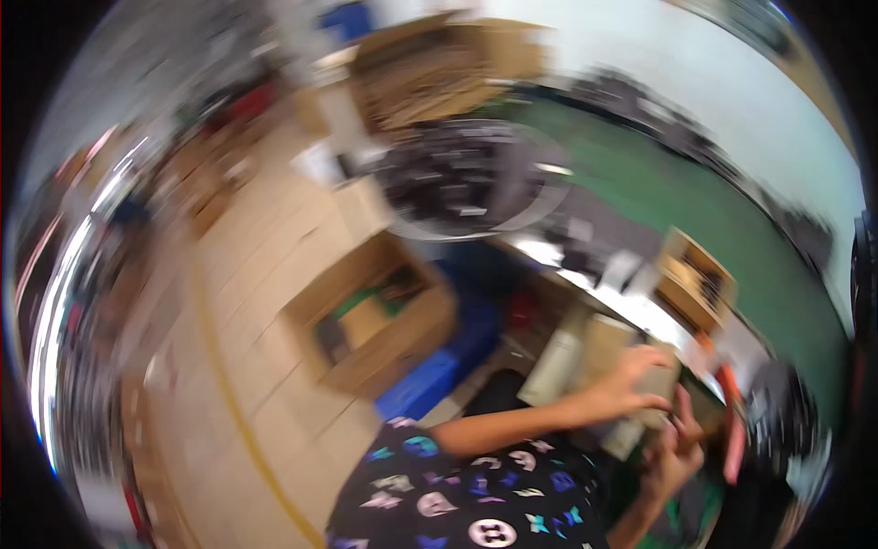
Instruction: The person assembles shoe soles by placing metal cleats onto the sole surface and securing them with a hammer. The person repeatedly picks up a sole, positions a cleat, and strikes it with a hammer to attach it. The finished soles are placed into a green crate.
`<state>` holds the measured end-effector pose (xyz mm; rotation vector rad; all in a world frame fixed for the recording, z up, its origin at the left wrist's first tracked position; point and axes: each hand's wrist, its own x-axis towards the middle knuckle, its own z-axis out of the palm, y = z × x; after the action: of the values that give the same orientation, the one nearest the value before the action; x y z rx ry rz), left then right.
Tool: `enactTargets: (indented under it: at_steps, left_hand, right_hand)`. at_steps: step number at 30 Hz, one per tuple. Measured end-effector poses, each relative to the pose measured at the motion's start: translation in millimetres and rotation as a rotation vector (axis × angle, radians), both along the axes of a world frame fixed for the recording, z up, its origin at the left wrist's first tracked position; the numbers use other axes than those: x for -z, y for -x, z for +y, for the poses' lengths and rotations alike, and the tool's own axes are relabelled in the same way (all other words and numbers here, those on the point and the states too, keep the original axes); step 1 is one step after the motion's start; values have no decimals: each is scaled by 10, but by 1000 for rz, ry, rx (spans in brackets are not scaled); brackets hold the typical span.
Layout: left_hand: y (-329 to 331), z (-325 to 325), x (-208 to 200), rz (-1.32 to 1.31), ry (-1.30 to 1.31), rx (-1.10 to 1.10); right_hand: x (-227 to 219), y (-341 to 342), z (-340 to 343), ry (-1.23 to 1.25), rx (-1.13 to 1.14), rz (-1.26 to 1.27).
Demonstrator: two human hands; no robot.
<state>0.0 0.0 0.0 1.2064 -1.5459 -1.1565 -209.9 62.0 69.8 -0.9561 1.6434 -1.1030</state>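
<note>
Motion blurs the whole head view. At the lower right, my left hand (629, 389) reaches across with thumb and fingers curved apart, and I see nothing gripped between them. Behind it lie flat tan pieces (604, 343) that look like cardboard. Just below and to the right, my right hand (675, 453) is raised with one finger pointing up. Its other fingers are smeared, so whether it holds anything is unclear. An orange-red bar-shaped thing (733, 430) stands to the right of both hands.
A small wooden box (681, 306) with dark parts sits on the bench beyond my hands. Farther off is a round clear tub (439, 232) of dark pieces. An open cardboard box (389, 361) rests by a blue bin (416, 389) on the left. Another large carton (512, 50) stands behind.
</note>
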Motion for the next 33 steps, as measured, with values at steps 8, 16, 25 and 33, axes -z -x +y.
enactTargets:
  at_steps: [8,16,25,33]
  left_hand:
    - [-353,-2347,769,-126,376,-275]
    - [-357,-2492,713,102,314,-205]
    - [-358,-2378,703,45,507,-275]
    - [-481,-2379,630,-133,401,-134]
  right_hand:
    - [777,-613,-1983,567,-340,100]
    - [650,-625,-2198,300,-384,117]
    - [685,-634,-2110,319,-271,97]
    - [1097,-649,-2166,452,-146,-54]
